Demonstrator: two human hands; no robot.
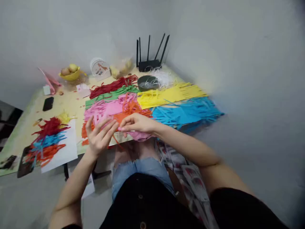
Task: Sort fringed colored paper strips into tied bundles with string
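We locate the pink strip [119, 128] at the front edge of the desk [62, 105], between our two hands. Our right hand [137, 123] is closed, pinching the strip between thumb and fingertips; pink fringe [141, 136] hangs directly below it. Our left hand [98, 140] is spread, fingers extended, just beside the right; we cannot tell whether its fingertips touch the strip.

Containers, rear of desk: the yellow bowl [74, 75] holds round, pale and brownish items [69, 69]. The dark green bowl [142, 86] contains clear or whitish material that we cannot identify; loose white strands [164, 79] lie beside it, in front of the black router [149, 65]. The clear bag [122, 67] encloses yellowish pieces, blurred. The white round tub [97, 66] bears a picture; its contents are not visible to us.

Obstructions: our hands and right forearm partly cover the orange fringe [133, 108]. At left, multicoloured strips [49, 140] overlap the white sheet [71, 140] and partly hide a dark flat object [22, 163]. Beside our lap, printing on the packets [195, 181] is illegible. The lower frame edge cuts off our black top [147, 203].
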